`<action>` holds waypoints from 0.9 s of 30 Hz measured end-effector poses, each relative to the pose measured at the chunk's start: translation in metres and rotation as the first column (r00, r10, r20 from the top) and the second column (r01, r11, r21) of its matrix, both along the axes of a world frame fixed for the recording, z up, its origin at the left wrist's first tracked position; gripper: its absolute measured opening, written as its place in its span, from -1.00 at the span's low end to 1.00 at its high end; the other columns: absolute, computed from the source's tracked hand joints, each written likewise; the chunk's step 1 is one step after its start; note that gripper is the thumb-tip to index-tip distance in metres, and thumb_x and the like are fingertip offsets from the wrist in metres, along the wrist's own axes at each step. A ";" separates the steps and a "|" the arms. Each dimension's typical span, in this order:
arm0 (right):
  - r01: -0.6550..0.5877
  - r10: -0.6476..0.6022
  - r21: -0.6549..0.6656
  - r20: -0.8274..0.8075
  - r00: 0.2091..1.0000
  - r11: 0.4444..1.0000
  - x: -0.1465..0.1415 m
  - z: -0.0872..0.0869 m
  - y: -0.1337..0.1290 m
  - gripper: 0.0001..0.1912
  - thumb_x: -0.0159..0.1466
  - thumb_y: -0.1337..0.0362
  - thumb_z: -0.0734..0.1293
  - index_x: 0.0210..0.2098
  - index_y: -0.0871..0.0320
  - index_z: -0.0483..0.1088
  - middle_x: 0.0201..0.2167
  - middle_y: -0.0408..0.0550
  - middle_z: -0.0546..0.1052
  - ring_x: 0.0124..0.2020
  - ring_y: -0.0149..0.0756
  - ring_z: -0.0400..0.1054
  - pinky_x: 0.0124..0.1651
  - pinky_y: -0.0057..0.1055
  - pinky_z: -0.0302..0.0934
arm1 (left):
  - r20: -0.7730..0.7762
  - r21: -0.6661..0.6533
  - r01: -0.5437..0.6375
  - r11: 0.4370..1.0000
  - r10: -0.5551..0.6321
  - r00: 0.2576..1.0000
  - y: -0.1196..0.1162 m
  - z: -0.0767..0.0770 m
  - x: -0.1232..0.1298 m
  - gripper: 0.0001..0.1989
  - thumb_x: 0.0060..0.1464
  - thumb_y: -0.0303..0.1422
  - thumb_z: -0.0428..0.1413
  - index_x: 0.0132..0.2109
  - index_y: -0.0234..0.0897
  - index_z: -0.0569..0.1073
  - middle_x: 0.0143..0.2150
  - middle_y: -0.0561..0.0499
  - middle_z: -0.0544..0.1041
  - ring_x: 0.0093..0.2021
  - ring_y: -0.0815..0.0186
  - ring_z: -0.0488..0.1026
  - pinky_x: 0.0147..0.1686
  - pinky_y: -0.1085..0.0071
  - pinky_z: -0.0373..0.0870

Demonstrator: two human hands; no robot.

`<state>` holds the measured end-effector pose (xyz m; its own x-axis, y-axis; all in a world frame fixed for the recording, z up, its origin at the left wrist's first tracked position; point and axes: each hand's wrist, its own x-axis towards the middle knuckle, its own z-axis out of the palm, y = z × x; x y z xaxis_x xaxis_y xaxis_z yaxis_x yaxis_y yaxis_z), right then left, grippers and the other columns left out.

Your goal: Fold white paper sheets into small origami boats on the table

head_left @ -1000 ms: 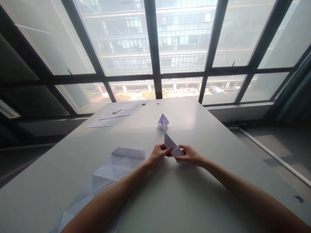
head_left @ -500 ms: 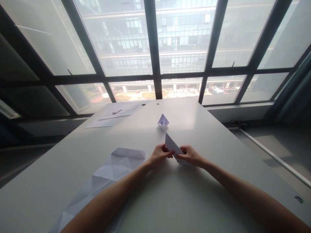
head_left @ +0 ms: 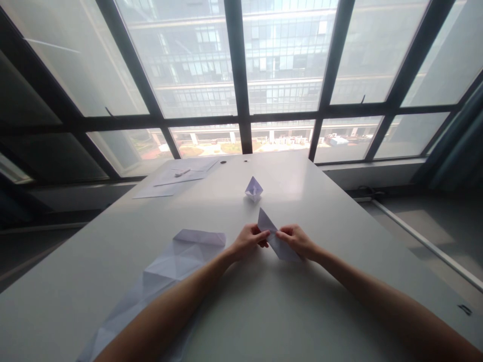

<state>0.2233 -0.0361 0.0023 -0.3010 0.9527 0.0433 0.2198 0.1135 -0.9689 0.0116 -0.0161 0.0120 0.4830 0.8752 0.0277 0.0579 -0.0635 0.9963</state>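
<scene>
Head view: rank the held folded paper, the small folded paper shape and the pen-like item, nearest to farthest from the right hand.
1. Held folded paper: pinched in the right hand.
2. Small folded paper shape: on the table, beyond the hands and a little left.
3. Pen-like item: on the flat sheets, far left.
</scene>
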 end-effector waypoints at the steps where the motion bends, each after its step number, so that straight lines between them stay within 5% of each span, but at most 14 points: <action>1: 0.002 -0.002 0.005 0.002 1.000 1.000 0.000 0.001 -0.001 -0.54 0.21 -0.07 0.33 -0.49 0.25 0.45 -0.59 -0.14 0.39 -0.55 -0.39 0.18 -0.50 -0.47 0.00 | 0.006 -0.011 -0.003 1.000 0.003 1.000 0.000 0.000 0.000 -0.51 0.02 0.00 0.29 -0.29 -0.44 0.53 -0.53 -0.06 0.54 -0.52 0.31 0.50 -0.48 0.47 0.38; 18: -0.019 0.017 0.050 0.046 0.999 0.999 -0.001 0.005 -0.002 -0.50 0.23 -0.11 0.32 -0.51 0.24 0.45 -0.60 -0.14 0.41 -0.55 -0.38 0.21 -0.50 -0.46 0.01 | 0.088 -0.067 -0.064 0.996 0.070 0.994 0.001 -0.005 0.001 -0.36 0.12 0.17 0.09 -0.43 -0.41 0.50 -0.57 -0.10 0.53 -0.57 0.32 0.45 -0.52 0.45 0.32; 24: -0.107 0.102 -0.065 -0.070 0.992 0.992 -0.001 0.009 -0.007 -0.54 0.11 -0.04 0.47 -0.21 0.24 0.50 -0.46 -0.06 0.57 -0.50 -0.29 0.39 -0.48 -0.46 0.18 | 0.128 -0.061 -0.096 0.993 0.104 0.986 0.002 -0.007 0.002 -0.35 0.12 0.18 0.08 -0.46 -0.41 0.49 -0.58 -0.06 0.50 -0.58 0.35 0.43 -0.52 0.47 0.31; 27: -0.113 0.108 -0.054 -0.087 0.990 0.992 -0.001 0.011 -0.008 -0.58 0.10 0.01 0.49 -0.24 0.25 0.52 -0.45 -0.04 0.58 -0.49 -0.29 0.41 -0.47 -0.45 0.19 | 0.080 -0.017 -0.048 0.999 0.049 0.996 0.000 -0.003 0.002 -0.44 0.06 0.11 0.20 -0.36 -0.42 0.54 -0.52 -0.08 0.55 -0.52 0.33 0.46 -0.49 0.47 0.35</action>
